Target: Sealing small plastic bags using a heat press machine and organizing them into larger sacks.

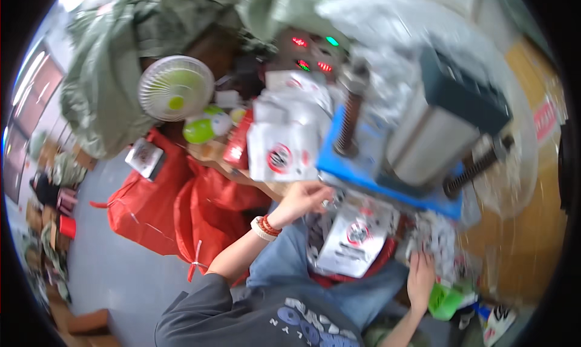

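My left hand [307,200] is at the front edge of a machine with a blue base plate [363,165]. Its fingers are pressed together; whatever they may hold is too small and blurred to name. Just below, a white pouch with a round red mark [354,241] lies on a red-rimmed container in my lap. My right hand [421,280] rests with fingers stretched out against a heap of small white and grey pieces [434,244]. Motion blur softens its fingertips. A stack of white pouches [284,150] lies beyond my left hand.
The machine carries a large grey cylinder [417,144] and upright springs [350,123]. A white and green fan [177,89] and a red box [239,142] stand at the left. Red sacks [163,208] lie below them. Clear plastic [399,32] covers the back right.
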`<state>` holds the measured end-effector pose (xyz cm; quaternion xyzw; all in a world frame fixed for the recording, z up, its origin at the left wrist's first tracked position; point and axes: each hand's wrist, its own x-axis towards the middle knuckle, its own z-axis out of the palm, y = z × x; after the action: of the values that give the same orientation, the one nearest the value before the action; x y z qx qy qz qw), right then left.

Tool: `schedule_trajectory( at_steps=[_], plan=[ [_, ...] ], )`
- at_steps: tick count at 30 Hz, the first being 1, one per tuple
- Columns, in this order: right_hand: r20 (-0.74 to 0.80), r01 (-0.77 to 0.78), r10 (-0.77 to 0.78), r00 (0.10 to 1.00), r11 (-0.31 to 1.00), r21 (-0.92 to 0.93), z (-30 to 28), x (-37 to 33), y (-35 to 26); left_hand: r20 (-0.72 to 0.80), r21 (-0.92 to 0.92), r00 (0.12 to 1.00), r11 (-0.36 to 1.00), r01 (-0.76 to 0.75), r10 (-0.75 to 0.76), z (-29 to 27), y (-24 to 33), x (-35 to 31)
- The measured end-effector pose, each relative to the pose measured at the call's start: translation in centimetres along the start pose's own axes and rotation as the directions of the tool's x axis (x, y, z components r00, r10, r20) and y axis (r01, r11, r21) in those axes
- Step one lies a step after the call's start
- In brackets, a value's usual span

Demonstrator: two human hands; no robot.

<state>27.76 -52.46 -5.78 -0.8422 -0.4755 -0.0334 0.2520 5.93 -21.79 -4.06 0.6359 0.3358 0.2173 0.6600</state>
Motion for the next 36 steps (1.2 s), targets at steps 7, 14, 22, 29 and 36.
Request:
schedule_trajectory(
  at_steps=[7,14,22,29,36],
  plan=[
    [-0.047,-0.097,0.095,0.994,0.994,-0.046,0.4,1.5,-0.3,-0.526,0.79,0.361,0.599,-0.127,0.77,-18.8,5.4,14.2],
    [-0.157,-0.099,0.091,0.983,0.994,-0.048,1.4,1.8,0.1,-0.469,0.876,0.307,0.39,0.284,0.828,-25.4,8.4,27.2],
    [-0.043,-0.176,0.171,0.984,0.96,-0.219,0.7,1.8,-0.1,-0.495,0.868,0.494,0.385,0.313,0.715,-28.0,6.9,29.2],
    [-0.108,-0.143,0.131,0.985,0.983,-0.114,1.2,1.9,-0.1,-0.404,0.914,0.477,0.329,0.237,0.781,-28.4,7.0,28.4],
    [-0.168,-0.119,0.103,0.98,0.989,-0.084,1.4,2.2,-0.1,-0.397,0.918,0.469,0.331,0.221,0.789,-28.2,7.2,28.3]
  ],
)
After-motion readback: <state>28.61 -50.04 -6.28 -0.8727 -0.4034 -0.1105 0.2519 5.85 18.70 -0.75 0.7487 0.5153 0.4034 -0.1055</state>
